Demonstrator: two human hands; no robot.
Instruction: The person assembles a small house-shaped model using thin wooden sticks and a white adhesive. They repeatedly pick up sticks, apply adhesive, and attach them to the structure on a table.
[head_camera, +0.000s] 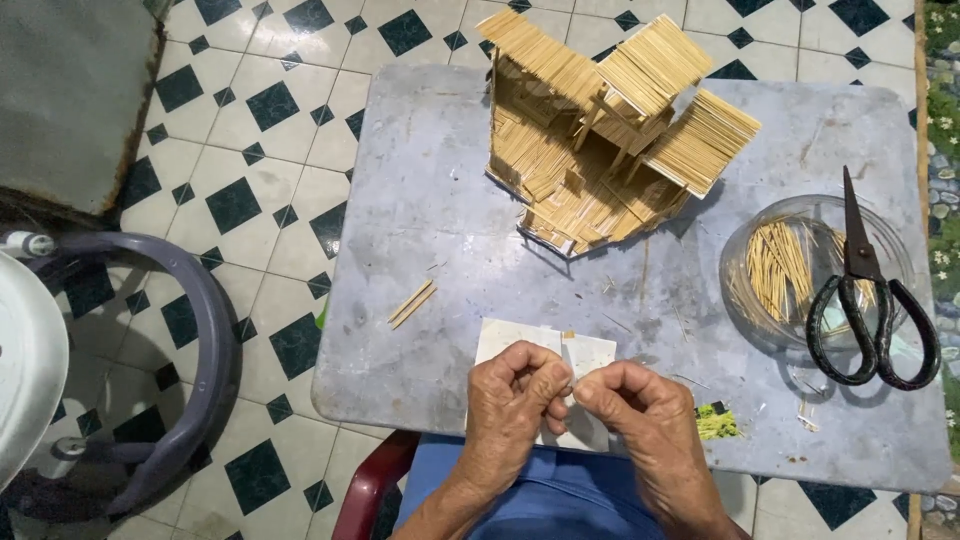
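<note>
Left hand (512, 398) and right hand (630, 400) pinched closed together over one paper card (590, 352), one stick house (600, 130), one scissors (870, 300)

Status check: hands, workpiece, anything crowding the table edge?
Left hand and right hand pinched together over white card. Pinched item too small to tell. Stick house, scissors stand apart.

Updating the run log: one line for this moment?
left hand + right hand: fingertips pinched together over white card | stick model behind | scissors on bowl

matt wooden stick house (600, 130), scuffed dull metal table (430, 180).
</note>
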